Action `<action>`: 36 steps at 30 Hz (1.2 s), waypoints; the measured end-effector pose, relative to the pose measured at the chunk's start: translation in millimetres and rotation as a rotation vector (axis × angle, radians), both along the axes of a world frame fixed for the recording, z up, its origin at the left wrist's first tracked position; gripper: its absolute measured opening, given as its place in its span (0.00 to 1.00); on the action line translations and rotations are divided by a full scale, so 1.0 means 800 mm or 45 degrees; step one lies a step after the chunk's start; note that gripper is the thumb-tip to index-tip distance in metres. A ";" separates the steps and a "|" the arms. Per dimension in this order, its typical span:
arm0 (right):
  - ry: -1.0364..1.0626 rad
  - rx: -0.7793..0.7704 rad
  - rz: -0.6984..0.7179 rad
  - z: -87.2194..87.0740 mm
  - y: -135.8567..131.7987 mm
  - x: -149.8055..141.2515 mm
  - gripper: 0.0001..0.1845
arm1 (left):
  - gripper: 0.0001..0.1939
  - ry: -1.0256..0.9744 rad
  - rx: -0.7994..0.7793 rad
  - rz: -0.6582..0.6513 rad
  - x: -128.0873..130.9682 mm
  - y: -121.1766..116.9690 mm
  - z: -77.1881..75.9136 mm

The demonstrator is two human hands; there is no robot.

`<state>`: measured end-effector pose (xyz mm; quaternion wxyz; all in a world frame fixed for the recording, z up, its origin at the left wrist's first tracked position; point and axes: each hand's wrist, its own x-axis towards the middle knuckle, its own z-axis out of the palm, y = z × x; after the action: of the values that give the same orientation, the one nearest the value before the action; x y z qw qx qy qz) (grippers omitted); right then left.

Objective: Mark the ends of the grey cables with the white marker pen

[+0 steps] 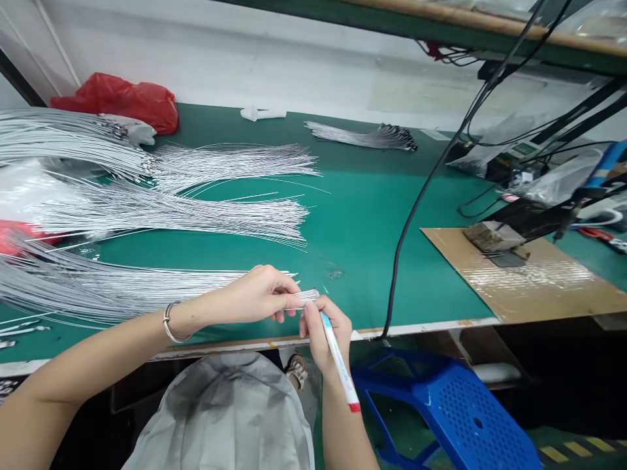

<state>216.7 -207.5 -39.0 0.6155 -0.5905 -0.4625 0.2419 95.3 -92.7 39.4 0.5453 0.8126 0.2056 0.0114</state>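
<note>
My left hand [267,295] pinches a small bunch of thin silvery wires [307,296], whose ends stick out past the fingertips. In my right hand [327,329] is a white and blue marker pen [339,359] with a red end pointing down toward the wrist. Its tip is hidden by the fingers, right beside the wire ends; whether it touches them I cannot tell. A long bundle of grey wires [161,287] lies on the green tabletop [362,241] behind my left forearm. Two more loose wire bundles, one in the middle [235,219] and one farther back [245,160], are spread beyond it.
A short bundle with dark ends [367,136] lies near the wall. At the back left sits a red plastic bag [122,101]. A black cable [416,202] hangs across the table's front edge. Right are a cardboard sheet [529,281] and, below, a blue stool [470,418].
</note>
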 end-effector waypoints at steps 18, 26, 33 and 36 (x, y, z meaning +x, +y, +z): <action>-0.137 -0.012 0.398 0.006 0.008 0.028 0.20 | 0.14 -0.043 0.214 -0.311 -0.009 -0.005 0.016; -0.218 -0.036 0.266 0.008 0.012 0.023 0.21 | 0.12 -0.020 0.245 -0.269 -0.008 -0.004 0.012; -0.225 -0.030 0.290 0.008 0.012 0.026 0.21 | 0.14 -0.054 0.301 -0.268 -0.009 -0.006 0.010; -0.156 0.001 0.339 0.008 0.012 0.024 0.20 | 0.14 -0.016 0.194 -0.267 -0.008 -0.006 0.014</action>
<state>235.9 -198.2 -32.7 0.5489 -0.5374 -0.5735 0.2845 89.2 -97.5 50.4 0.4812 0.8687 0.1147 -0.0251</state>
